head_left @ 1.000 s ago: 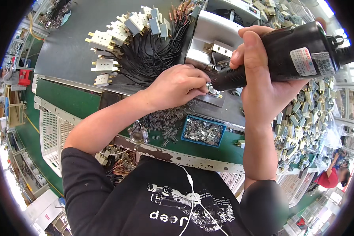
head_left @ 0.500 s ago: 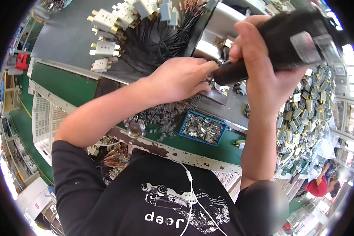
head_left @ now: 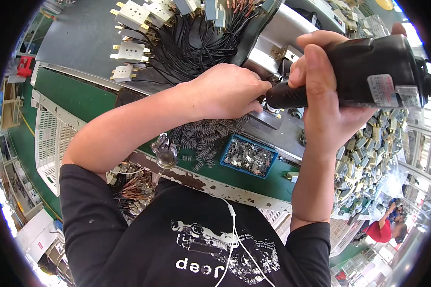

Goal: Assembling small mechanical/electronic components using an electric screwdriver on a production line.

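My right hand (head_left: 323,103) is wrapped round a thick black power tool (head_left: 352,67), most likely an electric screwdriver, lying nearly level with its narrow nose toward the left. My left hand (head_left: 227,91) is closed in a pinch right at that nose, and its fingers hide whatever they hold. Beneath the nose, a small part with brass prongs (head_left: 278,115) shows on a metal fixture (head_left: 268,120). Left of the fixture, black cables (head_left: 189,52) with grey-white plug housings (head_left: 132,51) lie bundled on the dark bench top.
A blue tray (head_left: 250,175) of small metal pieces and a heap of springs (head_left: 203,138) lie on the green surface near me. A round metal cup (head_left: 166,159) stands at the bench edge. Many plug housings (head_left: 364,162) are piled at right. A person in red (head_left: 380,230) is farther off.
The power tool and my right hand have shifted slightly right and down. My left hand stays pinched at the tool's nose. The whole view has shifted a little.
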Tool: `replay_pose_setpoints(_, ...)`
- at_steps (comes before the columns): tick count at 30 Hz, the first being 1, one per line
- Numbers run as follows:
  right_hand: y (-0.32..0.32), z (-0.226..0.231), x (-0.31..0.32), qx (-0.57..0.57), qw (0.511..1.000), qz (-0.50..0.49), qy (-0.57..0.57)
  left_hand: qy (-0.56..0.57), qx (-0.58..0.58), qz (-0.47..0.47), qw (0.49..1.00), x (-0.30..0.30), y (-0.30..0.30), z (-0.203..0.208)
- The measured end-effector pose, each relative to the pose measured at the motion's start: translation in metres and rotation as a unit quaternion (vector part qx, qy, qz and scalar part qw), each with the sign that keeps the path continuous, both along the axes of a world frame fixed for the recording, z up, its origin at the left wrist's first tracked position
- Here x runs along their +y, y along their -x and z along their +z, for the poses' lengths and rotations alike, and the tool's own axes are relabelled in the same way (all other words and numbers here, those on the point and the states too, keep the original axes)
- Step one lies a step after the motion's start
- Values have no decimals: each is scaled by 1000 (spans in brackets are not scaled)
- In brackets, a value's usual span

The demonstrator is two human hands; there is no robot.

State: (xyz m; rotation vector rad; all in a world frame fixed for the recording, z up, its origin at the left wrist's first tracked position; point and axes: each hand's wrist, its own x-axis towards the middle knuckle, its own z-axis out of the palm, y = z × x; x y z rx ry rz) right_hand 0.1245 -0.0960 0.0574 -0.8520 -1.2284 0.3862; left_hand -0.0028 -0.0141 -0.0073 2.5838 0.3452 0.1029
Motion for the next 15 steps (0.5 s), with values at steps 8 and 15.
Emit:
replay_pose_setpoints(8, -21, 36, -28, -42, 993, -108, 37, -104, -104, -17, 989, -7, 12, -10)
replay_pose_setpoints(15, -116, 34, -38, -104, 960, -249, 71, -73, -160, -89, 980, -7, 10, -8)
